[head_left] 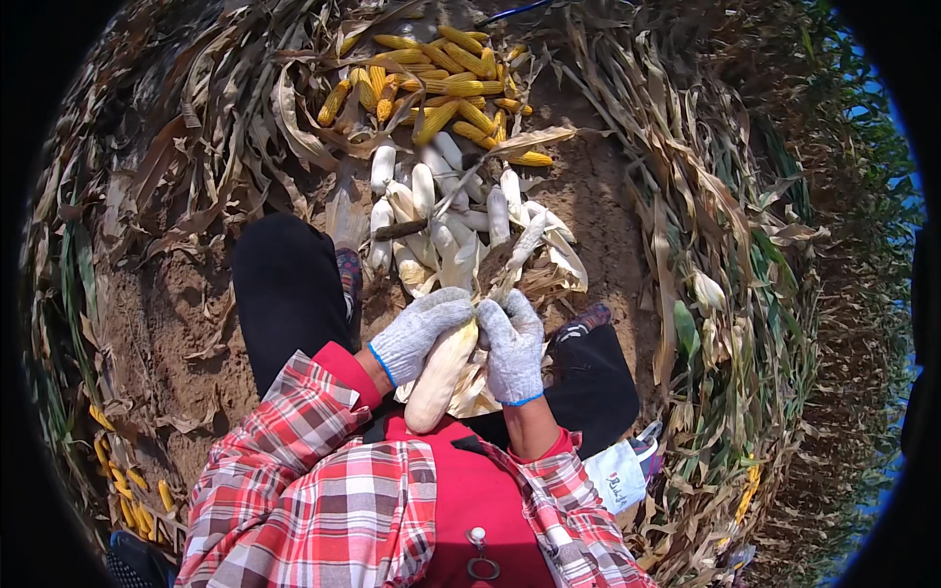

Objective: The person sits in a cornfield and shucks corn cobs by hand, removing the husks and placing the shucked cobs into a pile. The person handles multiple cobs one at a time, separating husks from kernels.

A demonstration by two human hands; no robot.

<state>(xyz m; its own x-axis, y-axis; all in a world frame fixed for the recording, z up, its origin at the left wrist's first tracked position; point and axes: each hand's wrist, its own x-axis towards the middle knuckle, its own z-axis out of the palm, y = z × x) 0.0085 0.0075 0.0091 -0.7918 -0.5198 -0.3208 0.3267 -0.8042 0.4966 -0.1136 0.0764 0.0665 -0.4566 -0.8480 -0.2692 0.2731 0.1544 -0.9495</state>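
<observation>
The left hand (420,331) and right hand (512,345) both wrap their fingers around one pale corn cob (441,372), above the lap. Its husk (477,384) is partly off. Farther out, white cobs (423,196) lie peeled on the dirt, then yellow cobs (443,83).

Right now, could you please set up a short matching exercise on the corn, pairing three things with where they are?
Things:
1. yellow cobs
2. unhusked ears
3. pale ear

Places:
A. gripped by the left hand and right hand
B. farthest pile, top of view
C. heaped on the soil by the feet

Pairs: 1-B, 2-C, 3-A
</observation>
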